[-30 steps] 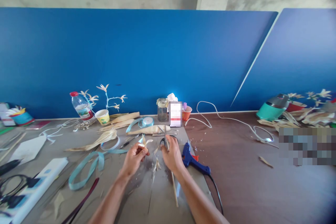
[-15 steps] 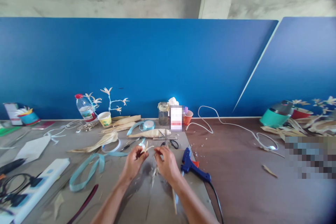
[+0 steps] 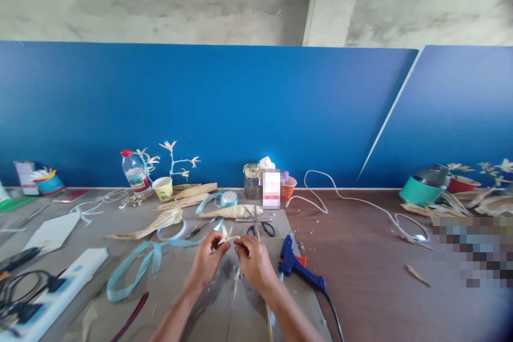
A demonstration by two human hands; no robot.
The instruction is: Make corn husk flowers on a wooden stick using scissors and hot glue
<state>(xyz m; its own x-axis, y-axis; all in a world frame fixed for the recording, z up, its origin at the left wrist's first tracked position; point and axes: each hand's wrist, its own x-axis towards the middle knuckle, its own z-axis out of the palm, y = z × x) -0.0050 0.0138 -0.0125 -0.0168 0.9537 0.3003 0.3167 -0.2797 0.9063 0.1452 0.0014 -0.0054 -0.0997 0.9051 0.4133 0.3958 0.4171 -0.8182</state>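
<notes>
My left hand and my right hand meet over the grey table. Both pinch a small pale corn-husk flower between their fingertips, the left at its base, the right at a petal tip. Black-handled scissors lie just beyond my right hand. A blue glue gun rests on the table immediately right of my right wrist. Husk scraps lie under the hands.
A light blue ribbon curls to the left, with its spool behind. Dried husks, a water bottle, a yellow cup and a glass jar stand further back. A white cable crosses the brown tabletop; a power strip lies far left.
My right hand left the scissors and came back to the husk flower held by my left hand. The camera tilted up slightly.
</notes>
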